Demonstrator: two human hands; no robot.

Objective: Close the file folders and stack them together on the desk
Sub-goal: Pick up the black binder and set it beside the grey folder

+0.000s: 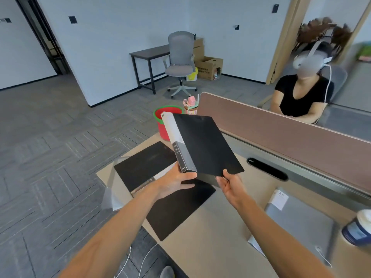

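A closed black file folder (202, 141) with a grey-white spine is held up in the air above the desk (216, 233). My left hand (174, 181) grips its near spine corner from below. My right hand (230, 184) pinches the near edge of its cover. Under them a second black folder (170, 209) lies open and flat on the desk's left end, its two covers spread apart with a metal ring strip and a white sheet in the middle.
A closed grey laptop (301, 221) and a white-lidded cup (359, 227) sit at the right. A brown divider panel (281, 129) borders the desk's far side, with a person wearing a headset behind it. A red bucket (163, 125) stands past the desk's corner.
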